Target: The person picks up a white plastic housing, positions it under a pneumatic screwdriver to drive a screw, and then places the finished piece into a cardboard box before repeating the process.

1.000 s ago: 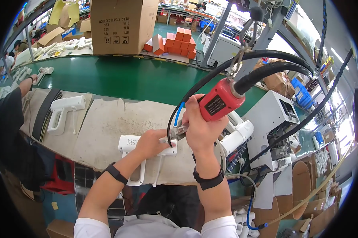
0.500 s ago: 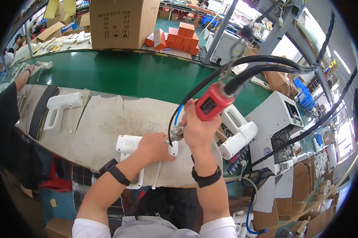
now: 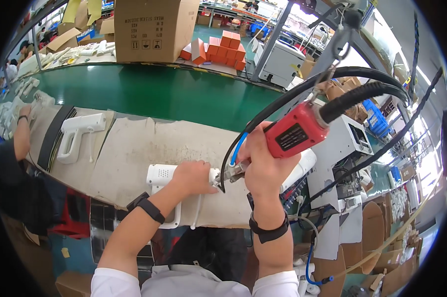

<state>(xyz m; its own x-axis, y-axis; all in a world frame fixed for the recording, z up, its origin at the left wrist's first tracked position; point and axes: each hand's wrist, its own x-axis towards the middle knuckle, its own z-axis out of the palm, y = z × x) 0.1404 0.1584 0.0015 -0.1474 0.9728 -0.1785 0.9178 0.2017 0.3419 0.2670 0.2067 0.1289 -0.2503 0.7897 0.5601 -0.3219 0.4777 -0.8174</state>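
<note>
A white gun-shaped device [image 3: 160, 173] lies on the cardboard-covered bench before me, its handle toward me and a thin white cord [image 3: 198, 212] beside it. My left hand [image 3: 194, 177] is closed over the barrel and holds it down. My right hand [image 3: 268, 171] is wrapped round a red powered screwdriver [image 3: 294, 132], which hangs from a hook and trails thick black cables. The tool leans sideways. Its metal nose [image 3: 230, 174] is at the right end of the barrel, close to my left fingertips; whether the tip touches is hidden.
Another white gun-shaped device [image 3: 77, 136] lies at left, and one is partly hidden behind my right hand. Beyond the bench runs a green surface [image 3: 149, 94] with a large carton [image 3: 149, 29] and orange boxes [image 3: 226, 49]. A co-worker's arm [image 3: 21, 138] reaches in from the left.
My right hand and the screwdriver have swung to the right, and the tool leans further over. The left hand stays on the device. The co-worker's arm has shifted among the parts at left.
</note>
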